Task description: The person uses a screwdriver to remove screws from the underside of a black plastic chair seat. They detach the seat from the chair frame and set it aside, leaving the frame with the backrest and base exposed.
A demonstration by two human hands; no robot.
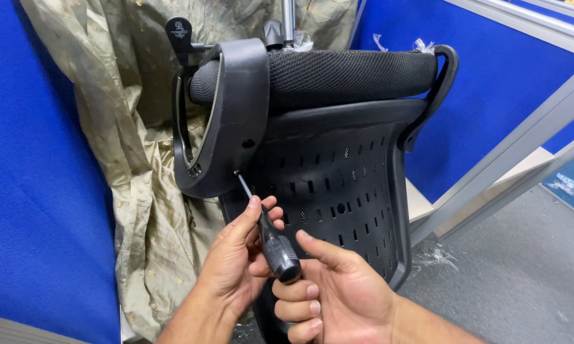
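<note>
The left hand (239,255) and right hand (338,290) were both closed around a black screwdriver (271,239). Its tip sat on a screw (236,172) in the chair's black armrest (226,121), so two hands kept it straight. Gold cloth (134,191) hung behind.

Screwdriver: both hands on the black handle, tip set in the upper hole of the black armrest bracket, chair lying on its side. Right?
Not quite. In the head view the screwdriver tip sits at the lower hole of the armrest bracket; the upper hole is open. The rest holds: left hand and right hand both grip the black handle, and the chair is on its side.
</note>
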